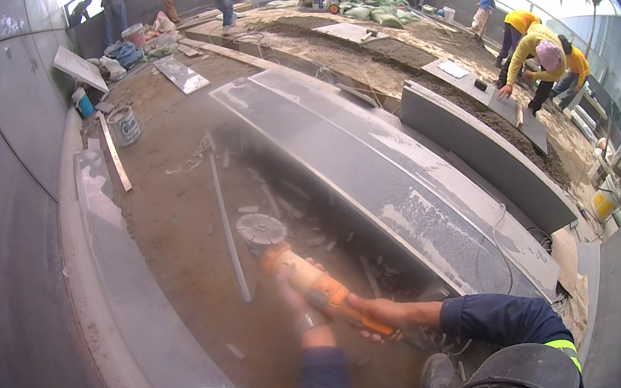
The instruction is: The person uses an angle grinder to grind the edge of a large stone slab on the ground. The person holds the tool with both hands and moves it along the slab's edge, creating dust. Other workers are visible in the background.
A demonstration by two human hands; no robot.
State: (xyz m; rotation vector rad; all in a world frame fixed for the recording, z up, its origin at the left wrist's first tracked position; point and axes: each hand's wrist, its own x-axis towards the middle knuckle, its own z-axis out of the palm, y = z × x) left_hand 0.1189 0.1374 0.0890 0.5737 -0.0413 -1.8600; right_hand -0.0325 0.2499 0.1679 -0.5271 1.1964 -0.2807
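Dark rounded forms (511,382) are edging the foreground. The right hand (379,314) and left hand (293,296) are wrapping their fingers around an orange angle grinder (310,276), its disc (261,229) pointing away, left of a gray slab (336,151). Farther, 3 yellow-shirted workers (541,54) are stooping.

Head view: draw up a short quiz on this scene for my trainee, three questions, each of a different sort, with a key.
1. Multiple choice. What do the left hand and right hand both hold?
A) a hammer
B) an orange grinder
C) a bucket

2. True or false: the right hand is nearer the round disc than the left hand is.

3. Fill the gap: the right sleeve is dark ___.

Key:
1. B
2. False; the left hand grips the front part by the disc, the right hand the rear end.
3. blue
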